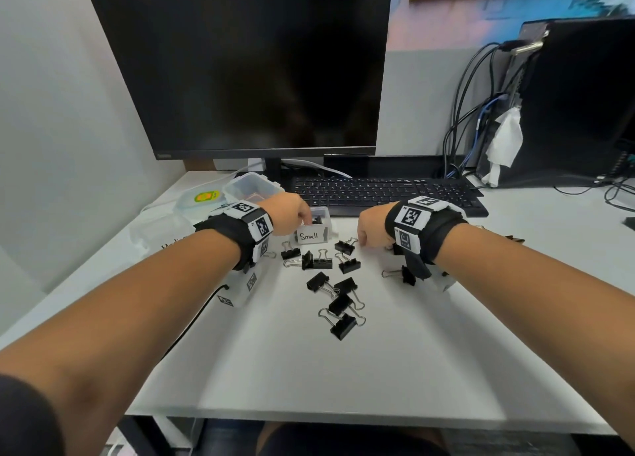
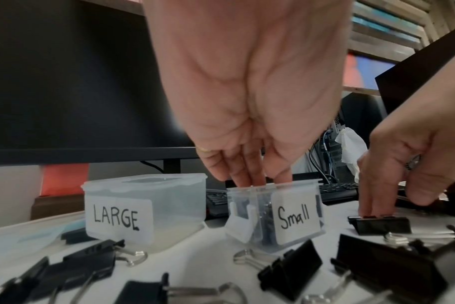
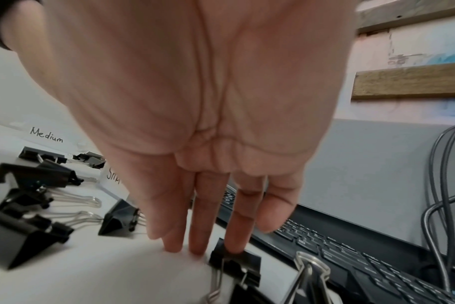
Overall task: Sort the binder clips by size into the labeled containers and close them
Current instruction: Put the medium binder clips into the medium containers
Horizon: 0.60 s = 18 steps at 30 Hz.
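At the far left of the surface point(image 1: 378, 369) a container labelled "Medium" point(image 1: 161, 232) is only partly seen behind the left forearm. Just right of it stands the LARGE container point(image 2: 143, 207), lid on.

The left hand point(image 1: 292, 213) is held over the open Small container point(image 1: 314, 228), its fingertips point(image 2: 249, 179) dipped past the rim. The fingers are held straight and close together; whether a clip is pinched between them cannot be told.

Loose binder clips point(image 1: 338, 304) are scattered in front of the containers, between the two hands.

The right hand point(image 1: 372, 228) is lowered, fingers straight and slightly apart, with fingertips point(image 3: 237, 244) pressed on a small clip point(image 3: 234, 265) lying flat on the surface. That clip lies right of the Small container and directly under the right hand, so it is judged to be the right hand's to lift and carry leftward. Its wire handles point back toward the wrist and are partly cut off in the right wrist view.
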Each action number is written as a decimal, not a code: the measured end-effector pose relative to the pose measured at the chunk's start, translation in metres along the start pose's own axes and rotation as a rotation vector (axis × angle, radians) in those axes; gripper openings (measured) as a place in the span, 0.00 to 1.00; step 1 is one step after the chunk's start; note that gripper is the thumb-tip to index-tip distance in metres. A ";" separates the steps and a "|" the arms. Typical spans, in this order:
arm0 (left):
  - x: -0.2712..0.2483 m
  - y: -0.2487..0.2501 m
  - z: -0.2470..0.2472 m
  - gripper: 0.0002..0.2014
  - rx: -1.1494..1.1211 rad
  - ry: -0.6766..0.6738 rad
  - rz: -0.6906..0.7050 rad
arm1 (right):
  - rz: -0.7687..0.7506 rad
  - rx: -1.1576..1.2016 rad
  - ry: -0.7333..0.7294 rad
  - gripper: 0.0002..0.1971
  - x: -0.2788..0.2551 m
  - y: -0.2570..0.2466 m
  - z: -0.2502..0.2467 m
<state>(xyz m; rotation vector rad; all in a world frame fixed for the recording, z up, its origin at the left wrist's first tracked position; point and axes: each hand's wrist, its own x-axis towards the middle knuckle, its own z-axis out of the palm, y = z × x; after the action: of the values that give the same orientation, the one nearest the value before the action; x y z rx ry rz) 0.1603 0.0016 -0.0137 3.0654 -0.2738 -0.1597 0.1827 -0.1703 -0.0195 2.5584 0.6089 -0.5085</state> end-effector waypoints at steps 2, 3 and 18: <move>-0.003 -0.002 0.000 0.20 -0.005 -0.024 0.003 | -0.012 0.011 0.008 0.18 0.000 0.002 0.001; -0.005 -0.004 0.001 0.20 -0.025 -0.022 0.012 | -0.018 0.018 0.015 0.18 -0.001 0.003 0.002; -0.054 -0.010 0.009 0.11 -0.037 -0.063 0.047 | -0.086 0.205 0.101 0.17 -0.024 -0.007 0.008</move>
<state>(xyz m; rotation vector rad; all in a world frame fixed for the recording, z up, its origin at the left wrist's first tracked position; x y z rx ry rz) 0.1081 0.0205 -0.0177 3.0182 -0.3427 -0.2570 0.1579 -0.1766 -0.0178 2.7748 0.7399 -0.4961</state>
